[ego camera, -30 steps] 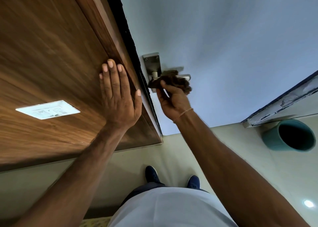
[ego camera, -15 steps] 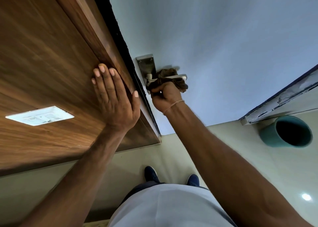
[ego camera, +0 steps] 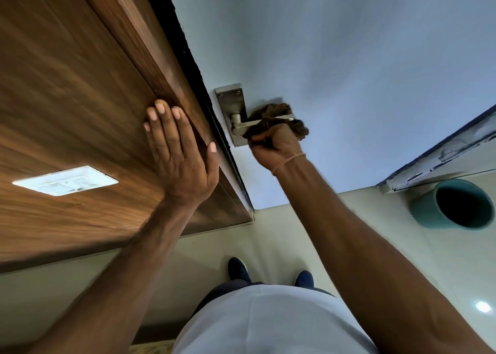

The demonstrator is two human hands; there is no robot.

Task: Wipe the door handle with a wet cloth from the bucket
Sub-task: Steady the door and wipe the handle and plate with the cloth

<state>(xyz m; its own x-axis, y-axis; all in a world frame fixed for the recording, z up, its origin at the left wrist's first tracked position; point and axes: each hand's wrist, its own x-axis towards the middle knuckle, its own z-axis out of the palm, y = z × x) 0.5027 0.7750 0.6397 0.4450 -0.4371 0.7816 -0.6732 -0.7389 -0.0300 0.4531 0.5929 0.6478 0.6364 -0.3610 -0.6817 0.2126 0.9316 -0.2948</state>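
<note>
A silver lever door handle (ego camera: 243, 127) on a metal backplate (ego camera: 231, 100) sits on the pale blue door (ego camera: 349, 58). A brown cloth (ego camera: 276, 115) is wrapped around the lever's outer part. My right hand (ego camera: 273, 145) grips the cloth and the lever together from below; the lever's tip pokes out past the cloth. My left hand (ego camera: 178, 152) lies flat, fingers apart, against the wooden door frame (ego camera: 94, 85) just left of the door's edge. The teal bucket (ego camera: 453, 204) stands on the floor at the right, its inside dark.
A white switch plate (ego camera: 65, 180) is set in the wood panel at the left. A worn skirting edge (ego camera: 440, 149) runs above the bucket. My blue shoes (ego camera: 237, 269) stand on the cream tiled floor (ego camera: 281, 233) below the handle.
My right hand has slid the cloth outward along the lever, so more bare metal shows near the backplate. My left hand stays pressed on the wood.
</note>
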